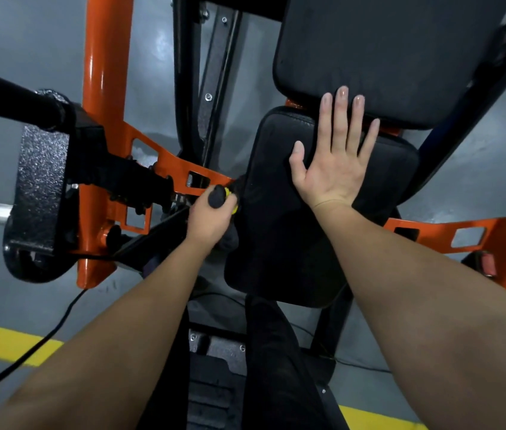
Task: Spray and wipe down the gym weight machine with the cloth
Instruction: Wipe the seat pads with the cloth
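On the seat pad, the right hand lies flat

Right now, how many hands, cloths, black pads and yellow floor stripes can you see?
Hands: 2, left hand and right hand
Cloths: 1, cloth gripped by the left hand
Black pads: 2, seat pad and back pad
Yellow floor stripes: 2, left stripe and right stripe
Total: 7

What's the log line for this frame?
left hand: grips black-and-yellow item at seat pad left edge | right hand: flat on seat pad, fingers straight
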Tool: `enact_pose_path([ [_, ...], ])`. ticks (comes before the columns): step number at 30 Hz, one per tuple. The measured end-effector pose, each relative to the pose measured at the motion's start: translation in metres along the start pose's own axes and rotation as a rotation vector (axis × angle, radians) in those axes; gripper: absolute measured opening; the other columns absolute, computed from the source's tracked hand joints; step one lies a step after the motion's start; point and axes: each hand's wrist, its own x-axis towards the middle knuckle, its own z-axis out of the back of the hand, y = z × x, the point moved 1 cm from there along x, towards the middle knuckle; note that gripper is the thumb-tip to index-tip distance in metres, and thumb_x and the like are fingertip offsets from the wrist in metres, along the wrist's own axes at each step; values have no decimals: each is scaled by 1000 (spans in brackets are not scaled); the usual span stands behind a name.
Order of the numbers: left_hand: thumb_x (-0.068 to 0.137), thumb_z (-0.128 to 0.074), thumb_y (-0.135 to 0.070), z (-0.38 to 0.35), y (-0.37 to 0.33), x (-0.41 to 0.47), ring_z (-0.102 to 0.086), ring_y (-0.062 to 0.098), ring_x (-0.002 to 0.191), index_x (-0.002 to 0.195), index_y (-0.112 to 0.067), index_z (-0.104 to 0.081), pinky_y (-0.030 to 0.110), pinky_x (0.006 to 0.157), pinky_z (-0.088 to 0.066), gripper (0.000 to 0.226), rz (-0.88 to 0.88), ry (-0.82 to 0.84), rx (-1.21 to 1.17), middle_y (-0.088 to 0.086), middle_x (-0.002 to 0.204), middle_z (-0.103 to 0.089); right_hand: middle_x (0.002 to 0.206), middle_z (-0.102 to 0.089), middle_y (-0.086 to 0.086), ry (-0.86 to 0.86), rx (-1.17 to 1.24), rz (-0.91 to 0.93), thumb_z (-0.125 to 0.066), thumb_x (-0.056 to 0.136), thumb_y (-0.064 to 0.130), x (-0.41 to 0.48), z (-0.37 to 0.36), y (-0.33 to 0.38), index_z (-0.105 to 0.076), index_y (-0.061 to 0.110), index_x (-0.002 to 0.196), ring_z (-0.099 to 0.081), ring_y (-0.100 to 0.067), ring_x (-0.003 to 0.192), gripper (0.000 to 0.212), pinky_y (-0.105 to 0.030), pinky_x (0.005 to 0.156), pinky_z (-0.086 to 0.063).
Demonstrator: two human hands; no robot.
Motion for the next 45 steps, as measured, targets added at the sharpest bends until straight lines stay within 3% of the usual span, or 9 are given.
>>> enact_pose_path([
  [3,85,-62,-50,-7,-27,-16,-63,15,95,90,-30,-61,40,87,-54,21,-199,-192,-16,-5,98,-66,170,-19,-9,-5,-7,-1,-35,101,49,-1,0,1,-19,13,163,-16,-32,157,74,-59,125,-13],
  [7,86,-64,-59,-36,-43,-40,-52,24,111,104,-21,-61,36,85,-46,43,-510,-350,336,3,114,-56,170,-19,-9,-7,-6,-9,-36,101,48,0,0,1,-19,13,163,-16,-32,157,74,-59,125,-14],
  [15,91,-65,-55,-44,-60,-5,-54,31,100,103,-9,-63,39,84,-50,48,-638,-518,363,13,107,-56,168,-23,-10,-51,2,-7,-38,101,45,-3,-3,1,-23,12,162,-20,-33,156,71,-59,125,-15],
  [21,90,-62,-59,-5,-118,47,-64,17,97,110,-10,-65,36,86,-54,54,-522,-339,6,6,106,-65,168,-23,-10,-60,-17,-8,-38,101,45,-1,-2,1,-24,12,162,-20,-32,156,71,-58,125,-15],
  [25,80,-69,-48,2,-147,51,-66,10,81,89,-18,-67,32,79,-55,32,-519,-112,-11,-2,87,-70,169,-21,-11,-47,-19,-11,-37,101,45,-2,-1,6,-22,12,163,-18,-33,156,72,-59,124,-16],
  [32,68,-57,-58,-8,17,-4,-65,30,98,100,-20,-63,41,87,-53,50,-39,-68,42,6,100,-69,169,-21,-12,0,-8,-178,-33,105,39,-13,2,29,-21,10,162,-16,-35,156,66,-62,123,-14],
  [37,69,-52,-59,-9,76,-18,-65,34,99,92,-26,-62,46,94,-54,41,281,12,83,6,100,-70,168,-20,-19,31,4,-266,-33,105,43,-33,-13,45,-21,2,160,-16,-40,156,70,-61,124,-11],
  [40,83,-64,-51,-12,48,4,-67,33,99,93,-23,-68,44,91,-56,30,277,-1,38,7,101,-72,165,-25,-21,4,3,-252,-37,103,46,-34,-13,44,-26,0,158,-20,-42,154,73,-62,124,-12],
  [45,74,-69,-47,-12,-45,28,-68,19,75,77,-20,-66,38,72,-57,27,-11,-97,-181,-2,76,-71,165,-25,-21,-3,7,-250,-38,103,47,-33,-12,45,-27,-1,158,-21,-43,154,74,-63,123,-13],
])
